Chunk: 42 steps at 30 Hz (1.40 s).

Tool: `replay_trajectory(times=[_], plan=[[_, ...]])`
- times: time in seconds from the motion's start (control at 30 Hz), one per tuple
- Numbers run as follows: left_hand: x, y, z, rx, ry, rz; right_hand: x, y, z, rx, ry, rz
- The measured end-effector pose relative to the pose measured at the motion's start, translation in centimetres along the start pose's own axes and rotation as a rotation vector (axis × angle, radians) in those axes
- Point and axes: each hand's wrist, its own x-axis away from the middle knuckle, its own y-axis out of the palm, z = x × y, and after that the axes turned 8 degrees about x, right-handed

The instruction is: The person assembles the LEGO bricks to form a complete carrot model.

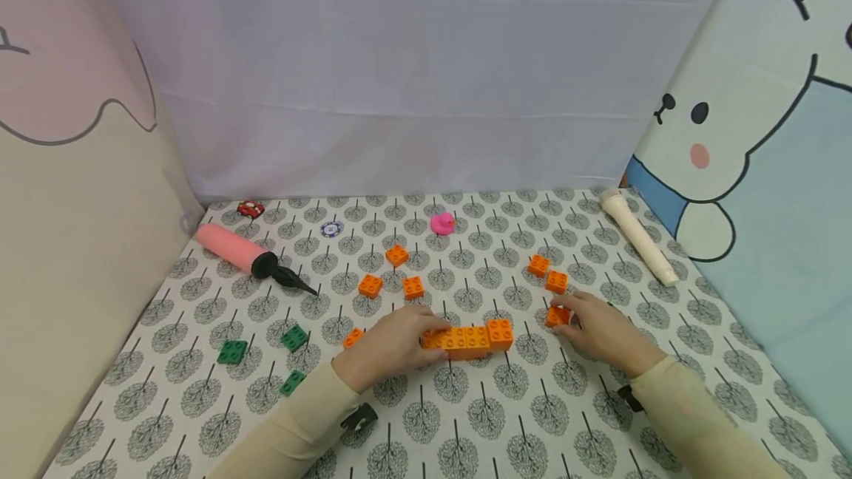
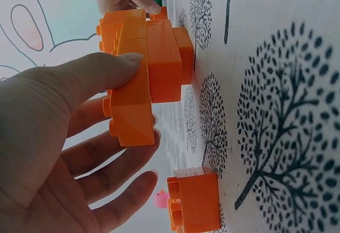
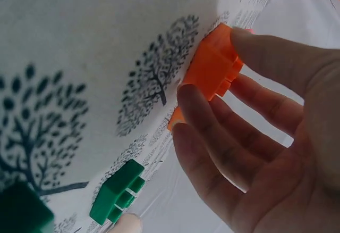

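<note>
My left hand (image 1: 399,342) grips a stack of joined orange toy bricks (image 1: 459,342) by its left end, thumb on the near side and fingers behind it. In the left wrist view the built stack (image 2: 133,78) has a long row on top and smaller bricks underneath, close over the cloth. To the right, my right hand (image 1: 602,331) pinches a loose orange brick (image 1: 556,316) between thumb and fingers. The right wrist view shows that brick (image 3: 210,63) at the cloth, its studs facing the palm. Two more orange bricks (image 1: 556,282) lie just beyond it.
Several orange bricks (image 1: 413,287) lie beyond my left hand, and green bricks (image 1: 233,352) sit at the left. Farther back are a pink pump (image 1: 233,248), a red toy car (image 1: 250,208), a poker chip (image 1: 330,229), a pink duck (image 1: 442,224) and a white tube (image 1: 639,237).
</note>
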Motion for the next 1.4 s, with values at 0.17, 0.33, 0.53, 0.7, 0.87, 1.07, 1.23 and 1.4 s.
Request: replay_trajectory(times=[0.17,0.33,0.53,0.7,0.87,1.07,1.23,1.4], plan=[[0.0,-0.1,0.1,0.003,0.001,0.004,-0.1,-0.1,0.0,-0.017,0.016,-0.020],[0.1,-0.2,0.3,-0.005,-0.003,0.002,0.1,-0.4,-0.2,-0.015,0.013,0.028],[0.0,-0.2,0.2,-0.011,0.011,0.003,0.2,-0.4,-1.5,-0.107,-0.142,0.176],[0.1,-0.1,0.0,-0.008,0.011,0.008,-0.4,-0.4,-3.6,-0.158,-0.324,0.295],[0.0,0.0,0.0,-0.016,0.007,0.005,-1.1,0.2,-5.8,-0.184,-0.449,0.320],[0.1,0.1,0.0,-0.020,0.011,0.008,-1.5,1.1,-7.4,-0.197,-0.509,0.296],[0.0,0.0,0.0,-0.029,0.016,0.013,-1.8,1.5,-7.9,-0.197,-0.496,0.261],[0.1,0.0,0.0,-0.022,0.017,0.009,-1.8,2.0,-7.9,-0.192,-0.493,0.195]])
